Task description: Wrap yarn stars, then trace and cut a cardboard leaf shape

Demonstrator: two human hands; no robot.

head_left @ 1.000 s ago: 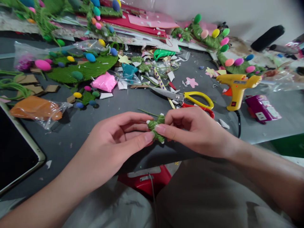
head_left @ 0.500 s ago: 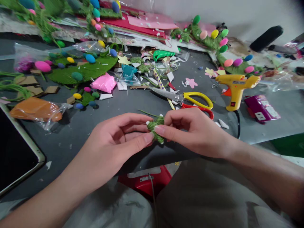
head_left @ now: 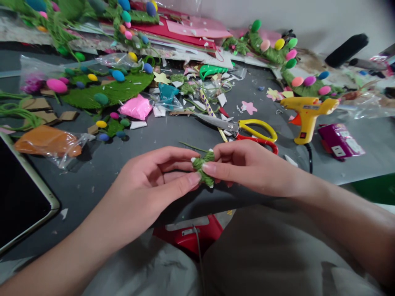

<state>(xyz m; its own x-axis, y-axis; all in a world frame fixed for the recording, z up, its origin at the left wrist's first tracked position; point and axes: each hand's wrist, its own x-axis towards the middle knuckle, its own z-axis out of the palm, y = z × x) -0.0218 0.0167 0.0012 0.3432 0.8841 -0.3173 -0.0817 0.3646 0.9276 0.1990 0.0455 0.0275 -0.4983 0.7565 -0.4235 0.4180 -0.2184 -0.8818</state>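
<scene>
Between both hands is a small star shape wrapped in green yarn (head_left: 206, 163), its white tips poking out of the wrapping. My left hand (head_left: 160, 176) pinches its left side between thumb and fingers. From the other side, my right hand (head_left: 247, 164) grips it, with the thumb pressed on the front and the fingers curled behind. A loose green strand (head_left: 191, 146) sticks out to the upper left. Just beyond my right hand lie scissors (head_left: 237, 128) with one yellow and one red handle.
A yellow glue gun (head_left: 308, 113) and a purple packet (head_left: 341, 141) lie to the right. A tablet (head_left: 27, 197) sits at the left edge near an orange bag of clay (head_left: 49, 142). Paper scraps, a green cutter (head_left: 212, 72) and green leaves with coloured balls spread across the back.
The hands and the star keep nearly the same place and grip. My right thumb has shifted very slightly; the whole view has drifted a little.
</scene>
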